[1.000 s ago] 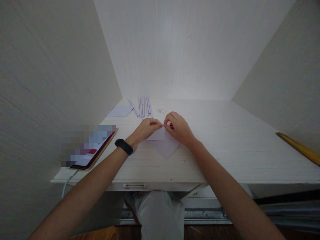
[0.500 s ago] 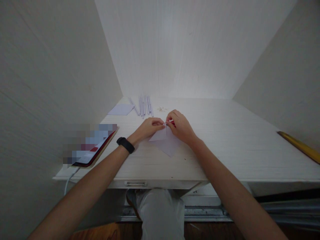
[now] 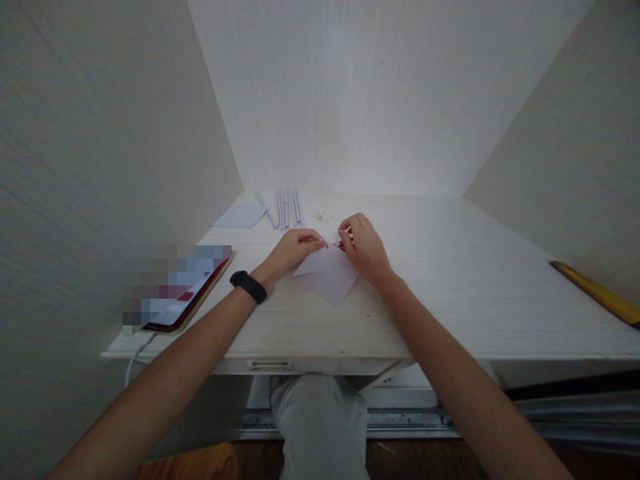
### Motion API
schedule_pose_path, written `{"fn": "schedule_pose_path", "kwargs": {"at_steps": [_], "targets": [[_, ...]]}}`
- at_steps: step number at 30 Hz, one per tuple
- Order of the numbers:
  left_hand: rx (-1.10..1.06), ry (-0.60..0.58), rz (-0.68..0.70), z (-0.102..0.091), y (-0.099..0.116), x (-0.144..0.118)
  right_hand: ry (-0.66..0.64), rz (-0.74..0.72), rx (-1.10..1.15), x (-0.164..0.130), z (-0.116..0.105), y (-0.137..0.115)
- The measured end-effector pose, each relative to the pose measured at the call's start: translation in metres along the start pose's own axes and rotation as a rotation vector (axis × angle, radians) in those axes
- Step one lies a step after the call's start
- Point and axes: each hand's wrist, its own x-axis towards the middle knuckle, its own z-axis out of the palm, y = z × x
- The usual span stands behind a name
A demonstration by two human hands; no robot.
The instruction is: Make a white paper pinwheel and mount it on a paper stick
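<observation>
Head view: both hands pinch the paper sheet (image 3: 330,280), perhaps gripping something red, paper rolls (image 3: 286,208) beyond.

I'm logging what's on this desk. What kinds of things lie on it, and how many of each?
Paper sheets: 2, one under both hands, one at the back left
Bundle of thin paper rolls: 1
Tablet: 1
Ruler: 1
Small red thing at the right hand: 1
Total: 6

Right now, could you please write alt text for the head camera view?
Both hands, left hand and right hand, pinch the far corner of a white paper sheet on a pale desk. Paper strips lie beyond; a tablet sits left.
</observation>
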Motion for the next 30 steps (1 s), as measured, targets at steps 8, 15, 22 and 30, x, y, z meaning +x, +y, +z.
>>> {"fn": "schedule_pose_path", "kwargs": {"at_steps": [8,15,22,30], "targets": [[-0.138,0.35,-0.057,-0.008,0.006,-0.001,-0.031,0.233,0.01,-0.005,0.009,0.014],[-0.212,0.37,-0.068,-0.006,0.008,-0.004,-0.039,0.316,0.092,-0.001,0.004,0.01],[-0.044,0.401,-0.085,-0.009,-0.004,-0.001,-0.025,0.334,0.189,0.001,0.002,0.006],[-0.059,0.207,-0.007,-0.006,-0.011,0.002,0.029,0.187,0.214,0.0,0.003,0.007]]}}
